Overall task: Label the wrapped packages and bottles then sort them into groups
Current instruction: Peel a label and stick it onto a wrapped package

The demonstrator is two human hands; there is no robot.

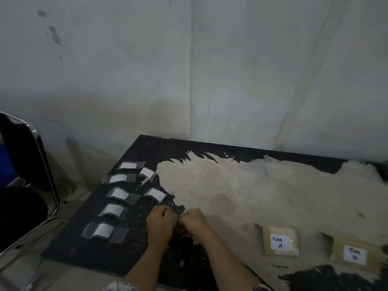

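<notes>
Table (241,192): black top, with a large pale worn patch across the middle and right.

Hands: the left hand (159,219) and right hand (195,222) meet knuckle to knuckle at the near centre of the table. The fingers of both are curled in. They pinch a small grey strip (174,218) between them. The strip is mostly hidden, so what it is cannot be told.

Label strips (120,194): seven lie on the black surface at the left. Each is a white paper square on a grey tape backing. Five run in a rough column from far to near, and two more sit just right of that column. The nearest of these two is just beyond the left hand.

First package (280,240): brown-wrapped, lying flat on the pale patch at near right. It has a white label reading "TIM A".

Second package (354,255): further right and apart from the first. Its label reads "TIM" with a blurred mark below.

Chair (27,154): black with a chrome frame, at far left beside the table.
</notes>
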